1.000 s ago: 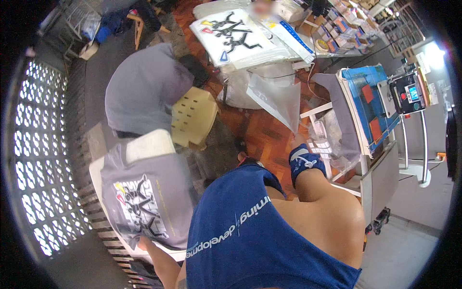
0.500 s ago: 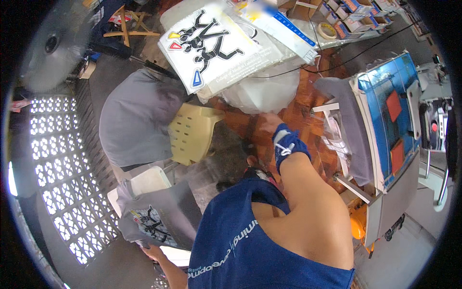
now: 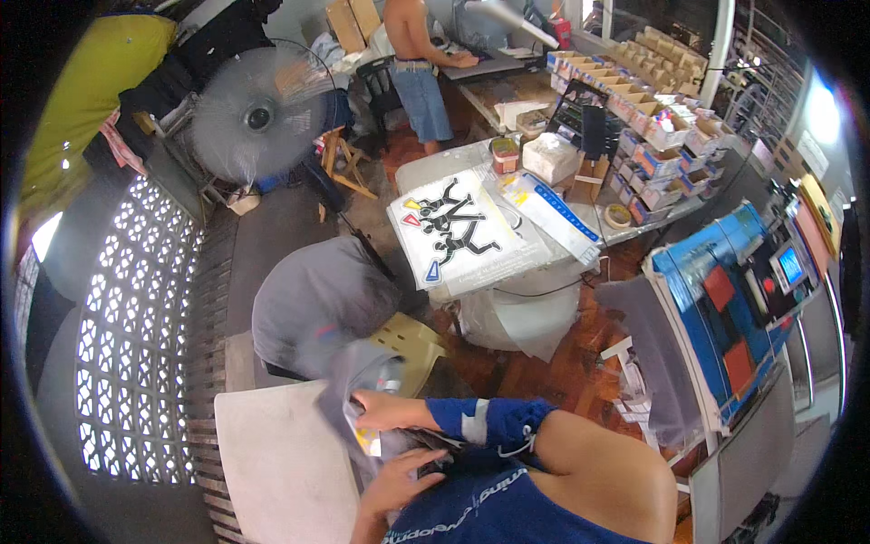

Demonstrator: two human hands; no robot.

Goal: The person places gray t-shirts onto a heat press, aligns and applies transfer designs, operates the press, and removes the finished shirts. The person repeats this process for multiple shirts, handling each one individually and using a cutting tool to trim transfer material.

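Note:
A grey T-shirt (image 3: 349,376) with a printed patch hangs gathered in front of me, blurred by motion. My right hand (image 3: 391,411) reaches across from the right and is closed on its cloth, near the print. Below it, my left hand (image 3: 399,480) lies against the lower folds, thumb and fingers around dark cloth; part of that grip is hidden. Left of both hands is a pale flat board (image 3: 281,453), uncovered. Just beyond the shirt, a heap of grey cloth (image 3: 317,299) covers a support beside a yellow plastic chair (image 3: 421,349).
A table ahead bears a white printed sheet (image 3: 453,227), a tape roll (image 3: 618,216) and several small boxes (image 3: 662,163). A fan (image 3: 258,118) stands far left. To the right is a blue-topped machine (image 3: 716,272). Another person (image 3: 421,82) works at the back.
The grey T-shirt has come off the pale board and is bunched before me. My right hand has swung left onto it, and my left hand has moved right. The view has tilted upward.

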